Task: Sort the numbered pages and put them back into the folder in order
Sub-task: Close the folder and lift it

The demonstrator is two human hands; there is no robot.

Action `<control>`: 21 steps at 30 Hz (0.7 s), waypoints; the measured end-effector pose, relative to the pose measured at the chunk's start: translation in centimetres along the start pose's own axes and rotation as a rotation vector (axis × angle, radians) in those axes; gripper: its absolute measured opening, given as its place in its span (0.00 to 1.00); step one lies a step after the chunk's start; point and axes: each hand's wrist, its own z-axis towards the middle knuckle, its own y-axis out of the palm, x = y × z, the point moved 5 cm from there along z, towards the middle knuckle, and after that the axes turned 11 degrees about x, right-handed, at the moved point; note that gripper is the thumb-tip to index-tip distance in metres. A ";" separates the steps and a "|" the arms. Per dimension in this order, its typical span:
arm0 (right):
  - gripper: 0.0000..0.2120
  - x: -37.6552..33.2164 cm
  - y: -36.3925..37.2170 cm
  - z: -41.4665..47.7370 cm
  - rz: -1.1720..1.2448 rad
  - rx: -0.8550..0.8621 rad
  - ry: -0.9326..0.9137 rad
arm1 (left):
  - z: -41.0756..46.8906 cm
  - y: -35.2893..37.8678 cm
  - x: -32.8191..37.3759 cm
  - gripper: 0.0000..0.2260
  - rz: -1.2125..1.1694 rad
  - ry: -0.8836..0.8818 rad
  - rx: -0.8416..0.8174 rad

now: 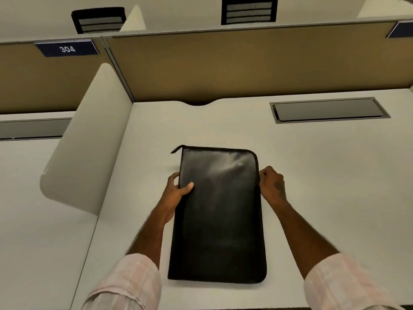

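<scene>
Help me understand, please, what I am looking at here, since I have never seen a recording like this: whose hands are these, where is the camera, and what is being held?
There is no machine here, only a person working with two bare hands. The single picture comes from a camera worn on that person's head, looking forward and down, so the arms reach in from the bottom edge. A closed black folder lies flat on a white desk, with its zip pull sticking out at the far left corner. The left hand grips the folder's left edge, thumb on the cover. The right hand is curled at the right edge and seems to pinch it. No pages are visible. Further back are a grey hatch set into the desk and a tan partition.
</scene>
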 end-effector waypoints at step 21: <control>0.08 -7.4 -9.7 1.8 -0.218 0.093 -0.498 | -2.0 -4.4 19.4 0.17 -0.515 0.235 0.444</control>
